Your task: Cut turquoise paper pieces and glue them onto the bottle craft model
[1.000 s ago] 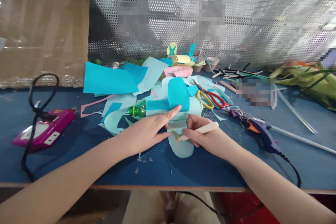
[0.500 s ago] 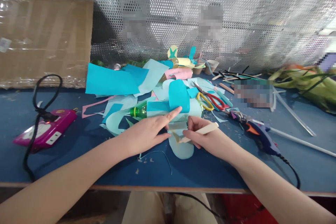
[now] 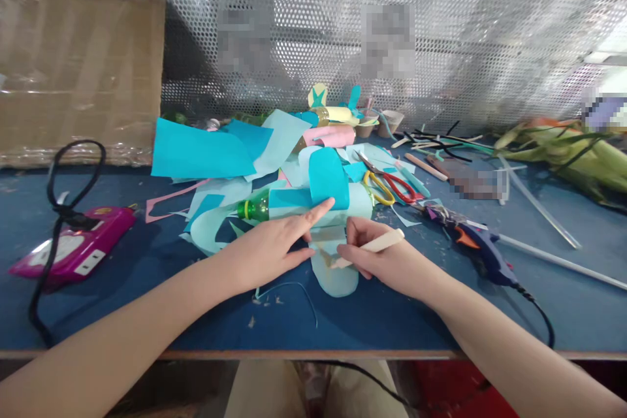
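Head view: green plastic bottle wrapped in pale and turquoise paper (image 3: 294, 199) lies on its side mid blue worktop (image 3: 122, 274), green neck pointing left. Left hand (image 3: 272, 251) rests flat just in front of it, grip spread, index finger touching the turquoise wrap. Right hand (image 3: 386, 261), just right of the left hand, has its grip pinched on a flat pale wooden stick (image 3: 369, 248); stick tip meets the rounded pale blue paper flap (image 3: 336, 271) in front of the bottle. Right of the bottle: red-and-yellow scissors (image 3: 389, 183), blue glue gun (image 3: 477, 245). Far left: magenta power strip (image 3: 73, 248).
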Demonstrator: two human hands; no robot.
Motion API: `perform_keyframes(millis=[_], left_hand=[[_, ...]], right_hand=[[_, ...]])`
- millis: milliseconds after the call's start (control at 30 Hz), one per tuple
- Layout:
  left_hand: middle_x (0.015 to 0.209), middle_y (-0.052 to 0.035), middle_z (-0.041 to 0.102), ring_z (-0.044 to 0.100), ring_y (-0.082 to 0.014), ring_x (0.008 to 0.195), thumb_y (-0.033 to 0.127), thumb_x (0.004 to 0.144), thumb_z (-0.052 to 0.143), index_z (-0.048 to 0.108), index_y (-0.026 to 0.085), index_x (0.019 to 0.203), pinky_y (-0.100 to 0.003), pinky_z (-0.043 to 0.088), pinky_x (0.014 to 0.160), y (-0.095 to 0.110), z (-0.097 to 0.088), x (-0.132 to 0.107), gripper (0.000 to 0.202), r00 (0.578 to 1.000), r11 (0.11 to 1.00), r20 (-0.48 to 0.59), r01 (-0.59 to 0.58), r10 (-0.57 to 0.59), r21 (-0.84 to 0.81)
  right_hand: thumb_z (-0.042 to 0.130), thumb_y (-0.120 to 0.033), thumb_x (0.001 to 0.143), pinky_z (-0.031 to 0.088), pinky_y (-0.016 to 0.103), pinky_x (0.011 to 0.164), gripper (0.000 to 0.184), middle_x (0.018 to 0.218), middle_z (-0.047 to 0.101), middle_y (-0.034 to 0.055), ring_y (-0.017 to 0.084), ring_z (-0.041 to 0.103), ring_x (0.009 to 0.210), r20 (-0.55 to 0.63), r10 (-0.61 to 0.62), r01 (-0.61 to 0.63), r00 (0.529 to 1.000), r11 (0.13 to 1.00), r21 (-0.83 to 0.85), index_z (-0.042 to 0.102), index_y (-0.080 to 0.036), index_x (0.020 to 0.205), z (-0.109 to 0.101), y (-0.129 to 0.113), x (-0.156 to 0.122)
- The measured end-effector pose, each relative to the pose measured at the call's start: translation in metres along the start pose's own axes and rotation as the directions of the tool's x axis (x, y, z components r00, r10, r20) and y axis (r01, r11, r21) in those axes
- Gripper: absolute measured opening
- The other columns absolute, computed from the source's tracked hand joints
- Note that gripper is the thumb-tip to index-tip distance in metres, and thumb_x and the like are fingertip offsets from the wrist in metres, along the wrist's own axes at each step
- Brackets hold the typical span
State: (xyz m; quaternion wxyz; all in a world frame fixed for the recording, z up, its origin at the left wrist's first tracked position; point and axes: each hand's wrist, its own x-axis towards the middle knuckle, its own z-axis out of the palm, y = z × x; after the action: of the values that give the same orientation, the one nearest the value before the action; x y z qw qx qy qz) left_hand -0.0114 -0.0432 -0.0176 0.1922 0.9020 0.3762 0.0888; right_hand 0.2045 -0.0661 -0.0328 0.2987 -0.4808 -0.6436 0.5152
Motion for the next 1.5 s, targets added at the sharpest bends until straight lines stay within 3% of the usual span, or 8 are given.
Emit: perform_keyframes(millis=[200, 1267, 1500], left_hand=[[0.103, -0.0028, 0.066, 0.065, -0.0190, 0.081, 0.034, 0.095, 0.042, 0.005, 0.033, 0.152, -0.026, 0.045, 0.065, 0.0003, -0.0004, -0.0003, 0.068, 1.000, 1.000, 0.006, 0.012, -0.012, -0.004], [0.105, -0.0023, 0.065, 0.065, -0.0196, 0.085, 0.027, 0.093, 0.047, 0.002, 0.035, 0.151, -0.027, 0.048, 0.070, -0.0015, 0.0025, -0.0008, 0.074, 1.000, 1.000, -0.002, -0.001, 0.001, -0.018], [0.103, -0.0017, 0.065, 0.065, -0.0192, 0.086, 0.027, 0.093, 0.047, 0.002, 0.035, 0.151, -0.027, 0.048, 0.071, -0.0022, 0.0035, -0.0005, 0.074, 1.000, 1.000, -0.022, -0.016, 0.015, -0.019]], right_hand=[[0.060, -0.029, 0.082, 0.030, 0.020, 0.045, 0.025, 0.047, 0.045, -0.0096, 0.007, 0.040, 0.044, -0.028, -0.007, 0.007, 1.000, 1.000, 0.005, 0.040, -0.022, 0.068, -0.0001, -0.0005, -0.0007], [0.059, -0.025, 0.081, 0.028, 0.019, 0.043, 0.023, 0.047, 0.044, -0.0096, 0.006, 0.038, 0.043, 0.055, 0.016, -0.014, 0.998, 0.999, -0.032, 0.042, -0.021, 0.066, 0.0009, -0.0036, -0.0055], [0.058, -0.025, 0.078, 0.028, 0.020, 0.043, 0.023, 0.045, 0.043, -0.0101, 0.006, 0.037, 0.042, -0.044, 0.023, -0.024, 0.999, 0.999, -0.023, 0.039, -0.022, 0.065, 0.0012, -0.0025, -0.0043]])
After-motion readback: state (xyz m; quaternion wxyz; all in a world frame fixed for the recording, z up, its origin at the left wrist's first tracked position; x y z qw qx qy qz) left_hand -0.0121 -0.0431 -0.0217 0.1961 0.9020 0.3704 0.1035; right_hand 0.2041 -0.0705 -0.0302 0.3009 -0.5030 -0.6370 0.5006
